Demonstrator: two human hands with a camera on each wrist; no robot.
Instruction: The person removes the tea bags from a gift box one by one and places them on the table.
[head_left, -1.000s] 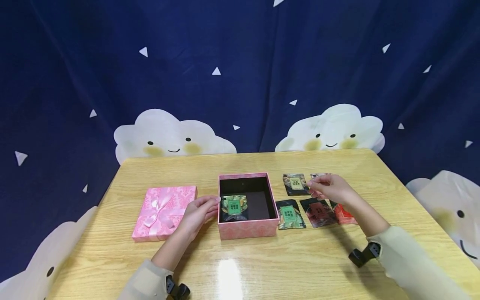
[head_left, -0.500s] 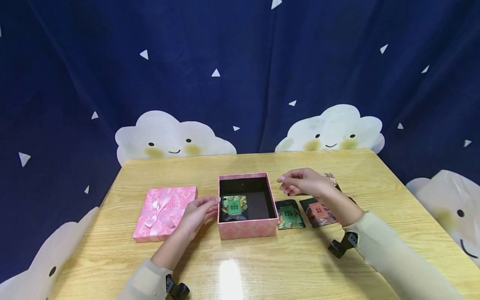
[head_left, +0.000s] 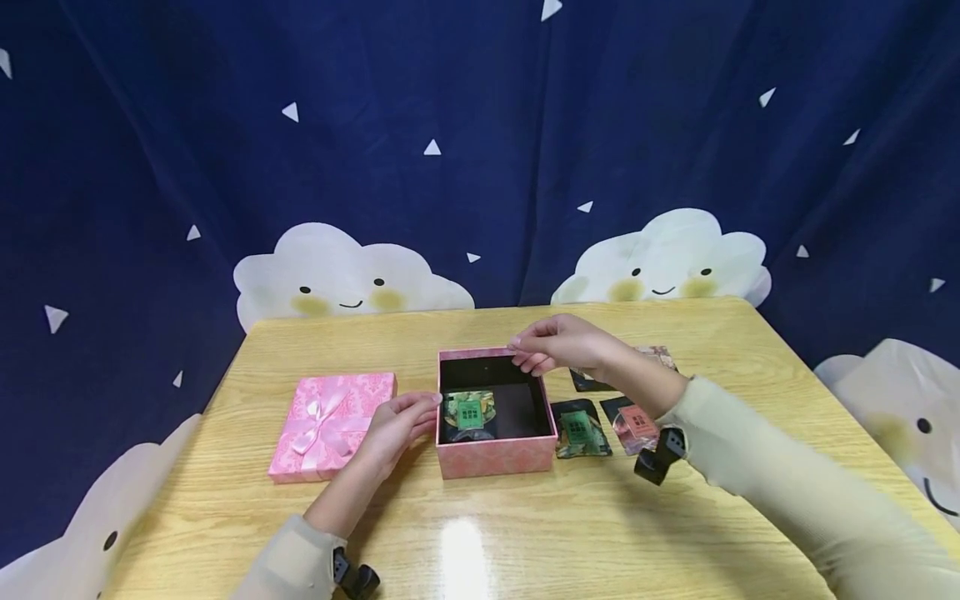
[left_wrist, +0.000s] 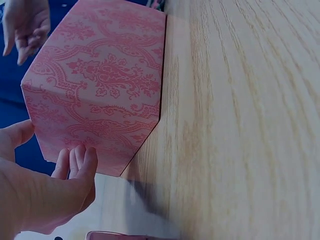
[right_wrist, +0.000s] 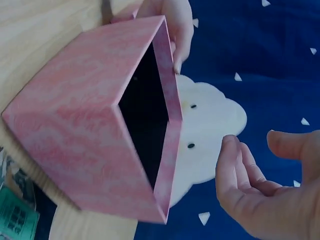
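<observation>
A pink patterned gift box (head_left: 495, 457) stands without its lid mid-table, a green-labelled food pouch (head_left: 469, 414) lying inside at its left. My left hand (head_left: 401, 425) touches the box's left wall, its fingertips against the outside and its thumb by the rim. Above the back right rim hovers my right hand (head_left: 562, 342); its thumb and fingers stand apart with nothing between them in the right wrist view. Right of the box lie a green-labelled pouch (head_left: 577, 428) and a red-labelled pouch (head_left: 636, 423). Behind them, my right forearm partly hides more pouches (head_left: 657, 357).
The pink lid (head_left: 330, 427), tied with a ribbon bow, rests on the wooden table (head_left: 405, 533) at the left. A dark blue curtain (head_left: 480, 183) with clouds hangs behind the table's far edge.
My right hand has moved left from above the pouches to the box's back right rim, uncovering part of the back pouches. My left hand stays at the box.
</observation>
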